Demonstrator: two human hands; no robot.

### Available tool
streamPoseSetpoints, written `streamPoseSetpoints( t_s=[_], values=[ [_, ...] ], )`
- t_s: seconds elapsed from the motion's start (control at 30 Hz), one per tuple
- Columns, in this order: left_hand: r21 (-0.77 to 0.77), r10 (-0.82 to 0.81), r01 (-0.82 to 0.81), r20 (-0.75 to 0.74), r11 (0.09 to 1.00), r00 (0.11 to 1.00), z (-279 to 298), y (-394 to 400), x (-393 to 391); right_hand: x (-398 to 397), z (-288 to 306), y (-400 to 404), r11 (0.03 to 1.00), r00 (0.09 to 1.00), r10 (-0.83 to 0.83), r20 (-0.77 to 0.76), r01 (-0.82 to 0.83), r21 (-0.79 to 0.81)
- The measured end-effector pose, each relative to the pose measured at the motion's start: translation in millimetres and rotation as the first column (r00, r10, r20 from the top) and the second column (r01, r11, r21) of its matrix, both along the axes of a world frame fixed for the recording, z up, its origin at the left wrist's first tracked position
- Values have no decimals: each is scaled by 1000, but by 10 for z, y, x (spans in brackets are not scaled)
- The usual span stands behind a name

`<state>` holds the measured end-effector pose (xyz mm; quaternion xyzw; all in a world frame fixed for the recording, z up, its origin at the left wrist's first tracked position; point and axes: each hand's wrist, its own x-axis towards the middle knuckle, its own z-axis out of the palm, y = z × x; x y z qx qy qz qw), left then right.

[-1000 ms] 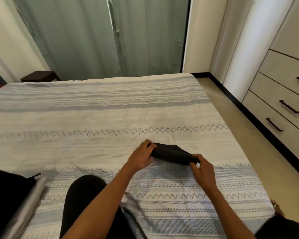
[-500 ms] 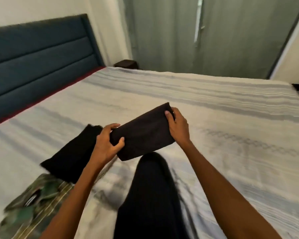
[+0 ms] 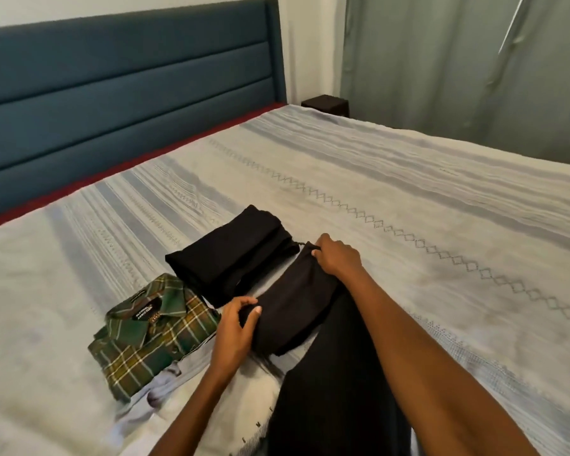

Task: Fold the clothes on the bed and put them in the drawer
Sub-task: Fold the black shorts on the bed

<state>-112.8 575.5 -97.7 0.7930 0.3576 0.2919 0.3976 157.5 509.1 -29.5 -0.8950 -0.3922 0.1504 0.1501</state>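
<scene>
The left hand [image 3: 234, 327] pinches the near end of a folded black garment [image 3: 293, 304], thumb on top and fingers curled under the edge. The right hand [image 3: 334, 258] grips the far end of the same garment, fingers curled over its corner. The garment stretches between the two hands, partly over the person's black-clad leg [image 3: 336, 390], which lies on the bed [image 3: 441, 225].

Taking the held garment as the landmark: a second folded black garment [image 3: 231, 258] lies on the bed just beside it, on the headboard side, nearly touching. A folded green plaid shirt [image 3: 152, 330], collar up, lies next to the near end of the held garment, by the left hand. A pale cloth [image 3: 165, 383] shows under the shirt's near edge. Beyond all of them stand the blue padded headboard [image 3: 129, 87] and grey-green curtains [image 3: 458, 67].
</scene>
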Motion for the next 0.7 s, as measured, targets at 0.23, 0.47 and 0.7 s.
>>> streamPoseSetpoints(
  t_s=[0.23, 0.47, 0.7],
  values=[
    [481, 149, 83, -425, 873, 893, -234, -18, 115, 110, -259, -1, 998, 991, 37, -127, -43, -50],
    [573, -5, 322, -484, 754, 875, -366, -234, 441, 201, -309, -87, 992, 979, 98, -180, -111, -66],
    [353, -122, 435, -643, 829, 756, -270, -168, 545, 447, -291, -435, 963, 937, 12, -349, 84, 256]
  ],
)
